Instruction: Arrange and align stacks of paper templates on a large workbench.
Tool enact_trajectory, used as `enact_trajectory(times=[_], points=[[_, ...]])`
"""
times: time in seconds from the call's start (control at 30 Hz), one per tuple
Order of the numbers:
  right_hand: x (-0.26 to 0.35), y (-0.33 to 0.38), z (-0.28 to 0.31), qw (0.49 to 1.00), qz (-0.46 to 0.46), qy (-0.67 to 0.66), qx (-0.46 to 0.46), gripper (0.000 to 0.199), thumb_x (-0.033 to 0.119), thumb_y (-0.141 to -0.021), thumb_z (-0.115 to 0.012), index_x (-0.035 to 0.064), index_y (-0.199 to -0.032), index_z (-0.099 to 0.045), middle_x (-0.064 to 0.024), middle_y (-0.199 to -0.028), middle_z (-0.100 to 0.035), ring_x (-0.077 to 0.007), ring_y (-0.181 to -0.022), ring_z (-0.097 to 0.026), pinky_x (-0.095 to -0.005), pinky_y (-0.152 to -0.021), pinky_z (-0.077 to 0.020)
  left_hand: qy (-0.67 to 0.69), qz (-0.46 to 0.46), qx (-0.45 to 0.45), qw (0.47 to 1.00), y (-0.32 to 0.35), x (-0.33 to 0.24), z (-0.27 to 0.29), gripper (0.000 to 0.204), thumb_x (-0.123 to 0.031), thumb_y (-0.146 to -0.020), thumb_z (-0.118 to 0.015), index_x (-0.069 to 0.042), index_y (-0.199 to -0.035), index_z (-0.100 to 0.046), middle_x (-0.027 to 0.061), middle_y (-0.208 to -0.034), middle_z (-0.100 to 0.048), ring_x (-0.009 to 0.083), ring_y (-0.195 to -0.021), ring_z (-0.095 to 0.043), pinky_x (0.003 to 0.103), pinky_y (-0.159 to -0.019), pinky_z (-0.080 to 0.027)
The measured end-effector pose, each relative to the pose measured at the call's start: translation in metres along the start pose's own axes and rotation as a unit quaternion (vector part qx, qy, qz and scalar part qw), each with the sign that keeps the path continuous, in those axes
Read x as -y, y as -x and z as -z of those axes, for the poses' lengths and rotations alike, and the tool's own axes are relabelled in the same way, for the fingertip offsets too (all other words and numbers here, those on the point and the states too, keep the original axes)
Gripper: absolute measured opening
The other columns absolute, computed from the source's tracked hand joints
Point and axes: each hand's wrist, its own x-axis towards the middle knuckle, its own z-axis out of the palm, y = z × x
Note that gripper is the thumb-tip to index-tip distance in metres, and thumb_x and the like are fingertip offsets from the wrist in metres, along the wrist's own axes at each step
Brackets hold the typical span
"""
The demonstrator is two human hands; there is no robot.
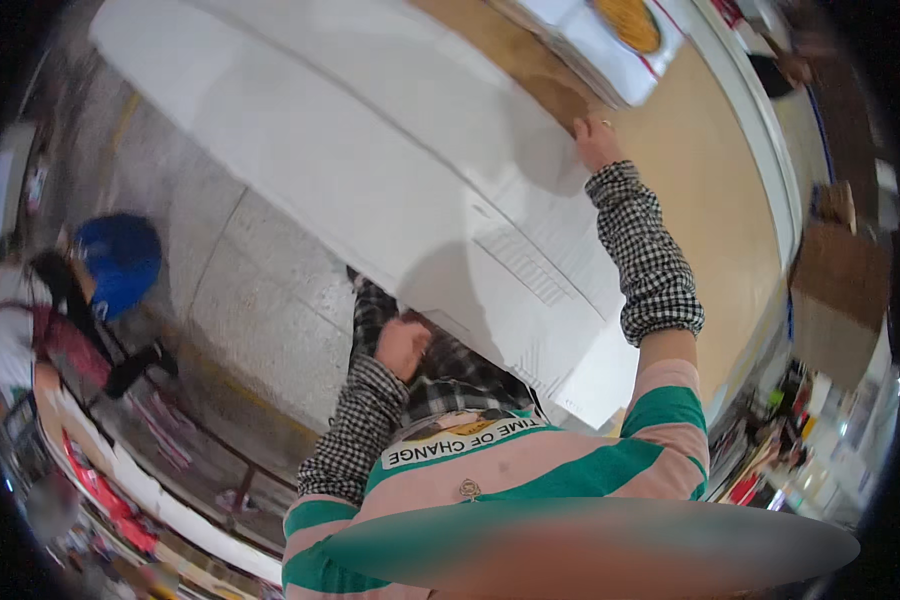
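A long white sheet [370,150], of paper or thin card, stretches slantwise across the table and past its left side. A long straight line runs down it, and thin parallel marks cover part of its near end. My right hand [597,145] is at the sheet's far right edge, thumb and fingers closed on that border. Close by my body, my left hand [403,347] is closed just beside the sheet's near edge, in front of dark checked cloth. Whatever lies inside its curled fingers is hidden.
Beyond my right hand, a stack of printed white sheets [610,45] lies on the tan tabletop [710,190]. A cardboard box [838,300] stands at the right. To the left, across the concrete floor [260,290], are a person in white [10,310] and a blue object [120,262].
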Motion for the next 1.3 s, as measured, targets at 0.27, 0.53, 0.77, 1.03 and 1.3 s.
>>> enact_trajectory(times=[0.27, 0.53, 0.77, 1.03, 1.3], points=[[0.09, -0.045, -0.032, 0.992, -0.079, 0.071, -0.074, 0.039, 0.038, -0.083, -0.044, 0.0039, -0.1, -0.053, -0.0169, -0.104, -0.055, -0.0354, -0.099, -0.049, -0.0438, -0.084, -0.0389, 0.335, 0.018, -0.195, 0.922, -0.049, -0.06, 0.058, 0.019, -0.002, -0.067, -0.053, 0.004, -0.085, -0.049, 0.0035, -0.068, -0.04, 0.0133, -0.057, -0.038, 0.028, -0.053, -0.034], [0.086, -0.087, -0.019, 0.99, -0.131, 0.057, 0.01, 0.05, 0.042, -0.084, -0.039, 0.003, -0.113, -0.048, -0.0211, -0.114, -0.049, -0.0371, -0.109, -0.044, -0.0459, -0.09, -0.036, 0.181, -0.088, -0.163, 0.966, -0.05, -0.087, 0.071, 0.011, 0.0, -0.071, -0.05, 0.003, -0.081, -0.048, 0.0055, -0.075, -0.049, 0.0117, -0.064, -0.045, 0.023, -0.056, -0.035], [0.143, -0.085, -0.023, 0.992, -0.113, 0.06, -0.017, 0.052, 0.043, -0.084, -0.039, -0.0019, -0.106, -0.052, -0.0258, -0.109, -0.051, -0.0396, -0.105, -0.046, -0.044, -0.089, -0.0367, 0.205, 0.074, -0.265, 0.939, -0.072, -0.066, 0.096, 0.013, -0.001, -0.067, -0.05, 0.002, -0.08, -0.048, 0.0043, -0.071, -0.047, 0.0117, -0.061, -0.042, 0.025, -0.053, -0.034], [0.163, -0.143, -0.035, 0.998, -0.061, 0.03, 0.011, 0.05, 0.045, -0.084, -0.04, 0.002, -0.107, -0.051, -0.0225, -0.11, -0.052, -0.0361, -0.105, -0.046, -0.0439, -0.088, -0.0366, 0.19, -0.015, -0.269, 0.944, -0.081, -0.102, 0.143, 0.006, -0.002, -0.067, -0.051, 0.001, -0.071, -0.055, 0.0051, -0.07, -0.043, 0.0156, -0.066, -0.045, 0.027, -0.058, -0.036], [0.201, -0.153, -0.025, 0.973, 0.023, 0.219, -0.074, 0.037, 0.036, -0.085, -0.042, 0.0048, -0.1, -0.054, -0.0162, -0.097, -0.058, -0.0329, -0.091, -0.054, -0.0435, -0.079, -0.0424, 0.311, 0.05, -0.229, 0.921, -0.095, -0.119, 0.162, 0.026, -0.002, -0.066, -0.051, 0.007, -0.09, -0.05, 0.0092, -0.075, -0.049, 0.0196, -0.067, -0.048, 0.027, -0.056, -0.038]])
